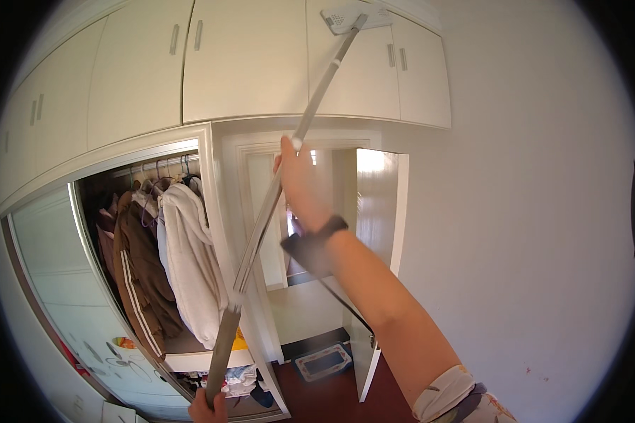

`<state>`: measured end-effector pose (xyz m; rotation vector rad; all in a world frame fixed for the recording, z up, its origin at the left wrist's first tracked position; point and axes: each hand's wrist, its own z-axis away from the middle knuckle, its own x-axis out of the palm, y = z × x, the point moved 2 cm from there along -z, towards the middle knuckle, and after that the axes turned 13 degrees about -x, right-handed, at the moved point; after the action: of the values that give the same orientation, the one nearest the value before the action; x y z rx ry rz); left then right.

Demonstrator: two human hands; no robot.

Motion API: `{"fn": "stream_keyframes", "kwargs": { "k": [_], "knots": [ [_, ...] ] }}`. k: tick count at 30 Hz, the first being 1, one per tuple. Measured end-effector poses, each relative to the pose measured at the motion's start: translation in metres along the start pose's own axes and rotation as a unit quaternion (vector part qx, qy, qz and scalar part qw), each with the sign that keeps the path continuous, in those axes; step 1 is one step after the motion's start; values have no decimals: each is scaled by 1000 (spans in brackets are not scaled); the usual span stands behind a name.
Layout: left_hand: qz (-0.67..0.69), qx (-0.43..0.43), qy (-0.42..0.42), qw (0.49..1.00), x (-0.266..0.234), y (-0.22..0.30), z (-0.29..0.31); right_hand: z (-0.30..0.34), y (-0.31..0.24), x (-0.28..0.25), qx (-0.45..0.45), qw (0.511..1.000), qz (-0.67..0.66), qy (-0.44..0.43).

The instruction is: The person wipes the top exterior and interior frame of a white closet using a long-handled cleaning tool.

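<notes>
A flat mop with a long metal pole (257, 236) slants up across the view. Its white, perforated mop head (342, 19) lies against the upper cabinet doors at the top right. My right hand (296, 176) is raised and wrapped around the pole near its middle. On that wrist sits a dark band with a dark, blurred piece (307, 250) beside it. Low in the view, my left hand (208, 407) grips the thick grey lower end of the pole; only part of this hand shows.
Cream upper cabinets (247, 63) run along the top. Below left, an open wardrobe holds hanging clothes (187, 254) beside a frosted sliding door (63, 282). A white door (384, 211) stands ajar behind my right arm. Beyond it lies a mat (323, 362). A bare wall (529, 211) fills the right.
</notes>
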<state>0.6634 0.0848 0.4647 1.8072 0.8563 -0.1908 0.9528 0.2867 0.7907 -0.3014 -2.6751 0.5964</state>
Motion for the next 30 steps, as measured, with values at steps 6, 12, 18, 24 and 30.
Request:
{"fn": "stream_keyframes", "kwargs": {
  "k": [6, 12, 18, 24, 30],
  "knots": [
    [-86, -64, -22, 994, 4, -80, 64, 94, 24, 0, 39, 992, -92, -73],
    [-39, -79, 8, 996, -27, -11, -8, -8, 2, 26, -17, 997, -46, -54],
    [-97, -75, -13, 992, -2, -81, 31, 39, 19, 20, -51, 994, -19, -96],
    [-49, -108, -32, 992, -6, -78, 71, 95, 4, 23, -2, 989, -38, -143],
    [24, -47, 4, 999, -31, -10, -5, -4, -2, 51, -23, 995, -60, -70]
  ]
}}
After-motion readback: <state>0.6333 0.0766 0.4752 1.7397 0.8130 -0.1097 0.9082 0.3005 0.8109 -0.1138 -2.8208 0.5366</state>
